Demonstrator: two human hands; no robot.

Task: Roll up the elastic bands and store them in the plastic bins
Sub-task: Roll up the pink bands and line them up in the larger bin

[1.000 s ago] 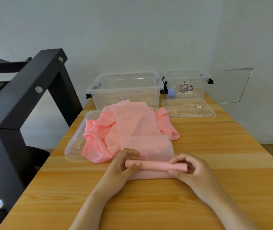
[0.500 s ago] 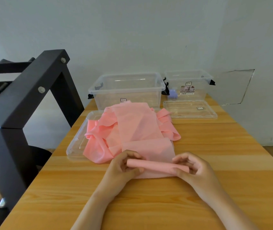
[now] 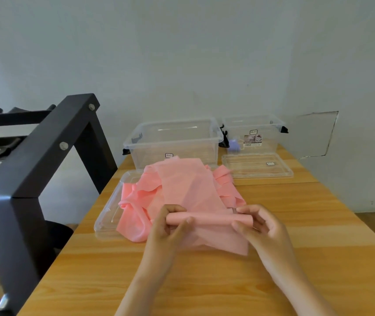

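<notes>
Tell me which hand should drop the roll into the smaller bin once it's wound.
Right, probably. The right hand grips the right end of the roll, and the smaller bin stands open on that side, beyond it; the left hand would have to reach across.

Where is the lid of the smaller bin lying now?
In the head view, the lid lies flat on the table at the far right, in front of the smaller bin, right of the pink bands.

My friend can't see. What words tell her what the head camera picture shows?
A left hand and a right hand grip the ends of a partly rolled pink elastic band over a wooden table. Its loose length is heaped behind, before two open clear plastic bins.
</notes>
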